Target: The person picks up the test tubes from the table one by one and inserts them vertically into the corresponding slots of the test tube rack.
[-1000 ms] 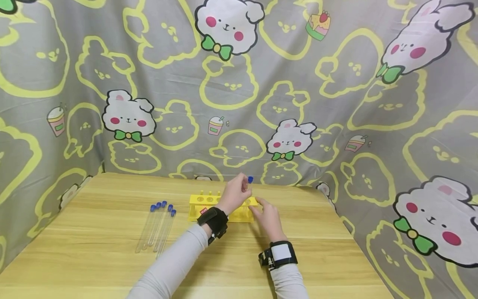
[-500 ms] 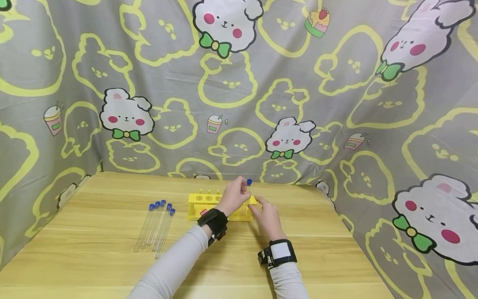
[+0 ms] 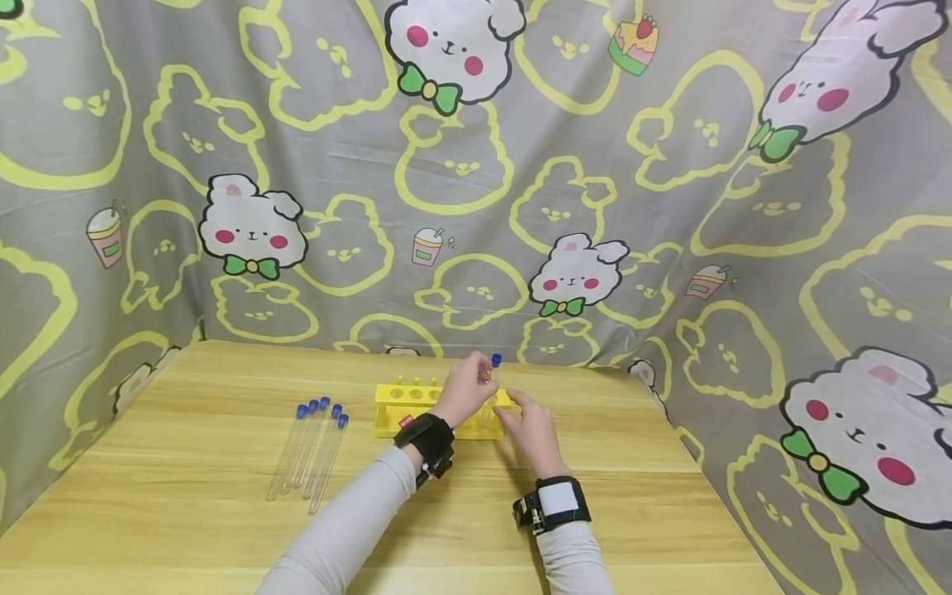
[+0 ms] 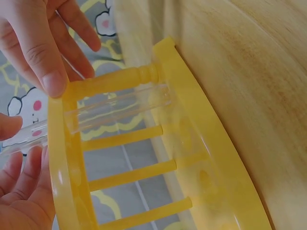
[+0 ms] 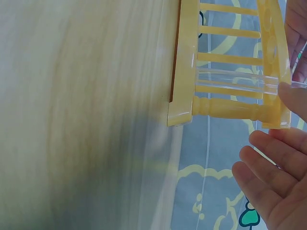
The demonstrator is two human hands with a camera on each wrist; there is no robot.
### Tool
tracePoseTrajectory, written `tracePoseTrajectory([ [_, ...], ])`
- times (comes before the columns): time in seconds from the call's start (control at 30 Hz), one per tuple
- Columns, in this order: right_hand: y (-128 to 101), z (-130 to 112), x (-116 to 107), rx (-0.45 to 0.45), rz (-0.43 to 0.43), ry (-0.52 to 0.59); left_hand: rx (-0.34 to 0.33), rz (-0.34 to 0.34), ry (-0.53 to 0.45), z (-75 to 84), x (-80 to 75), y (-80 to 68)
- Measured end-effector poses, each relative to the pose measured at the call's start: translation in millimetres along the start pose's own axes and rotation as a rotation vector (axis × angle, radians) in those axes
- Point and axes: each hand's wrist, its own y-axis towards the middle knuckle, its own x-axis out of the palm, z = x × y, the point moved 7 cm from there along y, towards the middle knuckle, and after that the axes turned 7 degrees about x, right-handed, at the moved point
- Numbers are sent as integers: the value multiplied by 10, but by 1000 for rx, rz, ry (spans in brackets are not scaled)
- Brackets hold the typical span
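Left hand [image 3: 467, 388] pinching a clear glass test tube with blue cap [image 3: 495, 361], lowered into the right end of a yellow plastic rack [image 3: 390, 411]; right hand [image 3: 532, 430] relaxed beside the rack, fingers straight; no legible writing

No legible text or labels

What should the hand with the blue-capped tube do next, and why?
Probably let go of it. The left hand pinches the blue-capped tube near its top, and the left wrist view shows the tube's glass already through the yellow rack, its bottom at the rack's base. The right hand touches the rack's end.
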Motion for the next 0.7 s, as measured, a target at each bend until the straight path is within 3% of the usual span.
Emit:
tracePoseTrajectory([
  [0.2,0,5,6,5,-4,7,13,-5,-4,-4,-16,-29],
  [0.33,-1,20,19,12,-9,1,0,-4,-12,0,-106,-89],
  [0.7,14,49,40,62,-40,2,4,74,28,-29,-679,-248],
])
